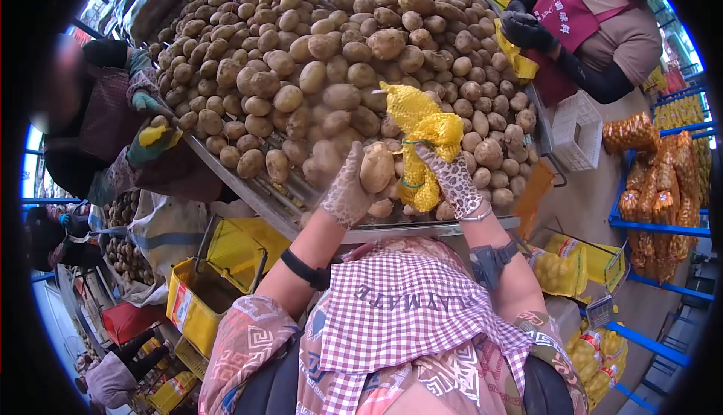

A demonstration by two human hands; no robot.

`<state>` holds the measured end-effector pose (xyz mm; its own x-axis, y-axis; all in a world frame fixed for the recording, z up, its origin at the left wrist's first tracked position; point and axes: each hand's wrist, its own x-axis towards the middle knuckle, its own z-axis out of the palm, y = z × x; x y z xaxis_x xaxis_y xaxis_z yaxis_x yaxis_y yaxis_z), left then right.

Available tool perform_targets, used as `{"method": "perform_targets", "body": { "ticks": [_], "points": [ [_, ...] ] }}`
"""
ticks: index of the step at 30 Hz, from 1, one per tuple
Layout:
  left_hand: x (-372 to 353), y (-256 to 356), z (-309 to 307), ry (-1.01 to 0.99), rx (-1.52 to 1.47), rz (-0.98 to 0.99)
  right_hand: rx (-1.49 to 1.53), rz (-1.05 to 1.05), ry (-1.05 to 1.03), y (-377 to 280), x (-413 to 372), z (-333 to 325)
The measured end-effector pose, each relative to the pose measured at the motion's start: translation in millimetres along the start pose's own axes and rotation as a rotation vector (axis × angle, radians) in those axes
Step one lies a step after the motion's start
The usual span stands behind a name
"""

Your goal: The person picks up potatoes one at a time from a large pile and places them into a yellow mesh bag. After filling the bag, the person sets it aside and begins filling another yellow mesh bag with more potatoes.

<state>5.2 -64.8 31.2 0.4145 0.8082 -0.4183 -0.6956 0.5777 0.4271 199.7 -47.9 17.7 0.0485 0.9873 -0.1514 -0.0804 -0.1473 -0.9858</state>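
Both my hands wear leopard-print gloves over the near edge of a metal sorting table heaped with potatoes. In my left hand [348,191] is a large tan potato [376,168], with the thumb up along its side. My right hand [454,181] is closed round a yellow mesh bag [416,110], whose gathered upper part flops over the potatoes. Part of the bag hangs below the grip, beside the held potato. A green tie or drawstring shows on the mesh. Loose potatoes [324,46] surround both hands, some blurred just ahead of the left one.
The table's metal rim [422,230] runs before my waist. At the left, a co-worker's green-gloved hand [151,142] holds something yellow; at the upper right, another's black-gloved hands [529,29] are over the table edge. A white crate [577,132] and yellow baskets [197,294] stand around.
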Motion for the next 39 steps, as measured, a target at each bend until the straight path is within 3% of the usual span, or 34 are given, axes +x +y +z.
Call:
{"method": "perform_targets", "body": {
  "ticks": [1,3,5,8,9,10,11,13,15,16,17,19,20,22,23,25,26,28,31,32,33,34,35,36,37,38,39],
  "points": [
    [1.1,-0.5,-8.2,-0.008,0.029,-0.054,-0.100,-0.098,-0.027,4.8,1.1,1.0],
    [-0.2,-1.5,-14.9,-0.016,0.055,-0.107,-0.019,-0.026,0.025,-5.3,-4.6,5.4],
    [-3.0,-1.6,-18.4,-0.009,0.090,-0.047,-0.307,-0.021,-0.039,-22.3,-7.8,9.6],
    [13.1,-16.1,-47.1,0.029,0.210,0.128,-0.644,-0.585,-0.298,-37.1,-23.9,36.3],
    [20.3,-26.9,-56.7,-0.171,0.326,0.319,-0.830,-0.727,-0.445,-38.2,-26.7,38.4],
    [21.5,-32.1,-70.6,-0.062,0.449,0.314,-0.714,-0.639,-0.406,-32.1,-22.1,35.5],
    [10.9,-20.7,-51.5,0.050,0.566,0.318,-0.547,-0.357,-0.412,-31.1,-15.3,28.9],
    [-12.2,-3.2,-19.4,0.003,0.453,0.269,-0.543,0.137,-0.016,-5.7,13.9,10.2],
    [-24.8,2.5,-13.1,-0.117,0.763,0.532,-0.278,0.082,0.084,-9.0,11.7,5.5],
    [-18.7,7.9,-26.4,-0.060,0.188,0.103,-0.281,0.028,-0.010,-9.2,8.8,5.7],
    [-17.7,9.0,-37.6,-0.048,0.184,0.105,-0.280,0.035,-0.019,-13.8,-2.3,19.9],
    [-11.7,14.8,-49.2,-0.363,-0.190,-0.119,-0.572,-0.681,-0.179,-26.5,-17.1,54.9],
    [-18.5,2.0,-33.2,-0.018,-0.158,0.017,-0.570,-0.682,-0.175,-20.8,-15.8,53.3],
    [-21.6,5.8,-48.6,-0.097,-0.138,-0.092,-0.707,-0.411,-0.330,-3.7,-13.6,45.9],
    [-23.4,7.7,-54.9,-0.177,-0.122,-0.191,-0.508,0.023,-0.275,-32.7,-4.3,48.0],
    [-34.8,12.0,-41.4,-0.159,-0.144,-0.178,-0.244,0.323,-0.043,37.7,27.7,14.3],
    [-34.0,15.3,-43.4,-0.233,-0.248,-0.179,-0.249,0.317,-0.057,26.1,24.2,19.6],
    [-37.6,14.0,-43.5,-0.298,-0.364,-0.170,-0.234,0.113,-0.168,-20.2,-8.4,38.7],
    [-42.5,3.6,-25.5,0.108,-0.367,0.060,-0.799,-0.863,-0.344,-39.9,-33.7,75.9],
    [-35.7,-0.1,-44.0,0.174,-0.234,0.111,-0.797,-0.862,-0.343,-29.1,-32.2,74.0],
    [-36.3,2.6,-57.7,0.178,-0.233,0.110,-0.755,-0.771,-0.353,-7.7,-28.3,68.4],
    [-38.5,9.6,-71.0,-0.009,-0.257,-0.027,-0.714,-0.687,-0.369,9.1,-22.3,62.6],
    [-43.3,17.3,-80.7,-0.196,-0.281,-0.160,-0.643,-0.094,-0.327,16.7,-17.1,56.1],
    [-51.7,24.7,-86.3,-0.384,-0.392,-0.249,-0.427,0.091,-0.236,33.0,-10.0,40.4],
    [-64.5,32.1,-88.6,-0.381,-0.398,-0.237,-0.165,0.196,-0.075,40.0,-12.3,29.1],
    [-80.9,38.7,-89.4,-0.208,-0.422,-0.077,-0.154,0.232,0.002,51.4,-8.1,11.2],
    [-97.2,44.0,-95.6,-0.031,-0.442,0.080,-0.006,0.362,0.155,20.3,-21.2,12.8]
  ]
}}
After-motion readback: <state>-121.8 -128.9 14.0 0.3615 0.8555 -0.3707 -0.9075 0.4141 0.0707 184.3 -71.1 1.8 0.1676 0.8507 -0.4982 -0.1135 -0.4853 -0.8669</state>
